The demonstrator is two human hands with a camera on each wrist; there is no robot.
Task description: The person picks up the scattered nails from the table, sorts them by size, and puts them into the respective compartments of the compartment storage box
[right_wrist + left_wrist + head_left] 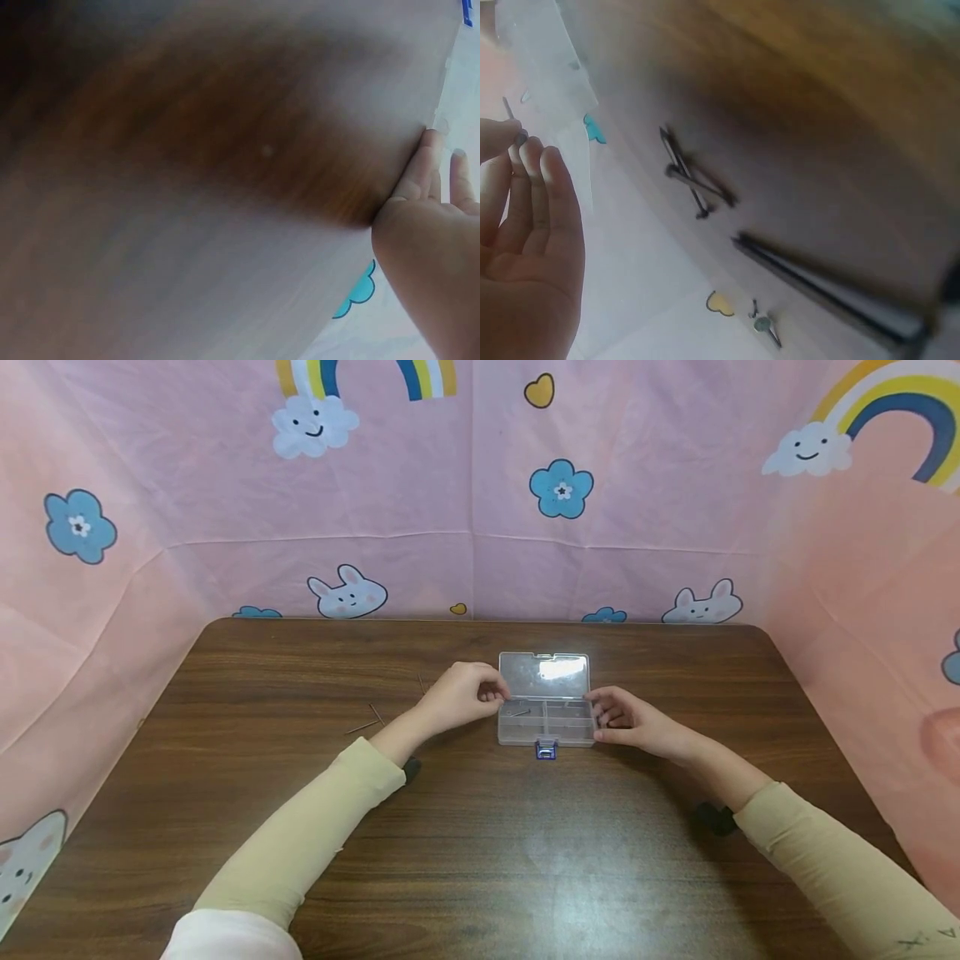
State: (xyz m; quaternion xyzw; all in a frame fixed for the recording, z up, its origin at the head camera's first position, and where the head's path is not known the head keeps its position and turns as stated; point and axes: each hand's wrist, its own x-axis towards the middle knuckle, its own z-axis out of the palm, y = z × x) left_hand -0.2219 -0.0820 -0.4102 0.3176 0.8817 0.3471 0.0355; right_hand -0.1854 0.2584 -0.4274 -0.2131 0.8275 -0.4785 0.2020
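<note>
Pale green sleeves (300,835) are closest, reaching over a brown wooden table (480,860). Past them, a small clear box (572,724) sits flat on the table, with its lid (543,675) tipped up at the back. A blue clasp (546,750) sticks out at the front. Thin walls split the box into little rooms, and a small nail (521,712) seems to lie in the back left one, though the clear plastic makes it hard to be sure. The left hand (468,693) is by the back left corner, its thumb and fingers pinching another nail (508,109). The right hand (637,722) grips the right end of the box with bent fingers. More nails (362,727) lie on the table, left of the left hand; two of them cross.
</note>
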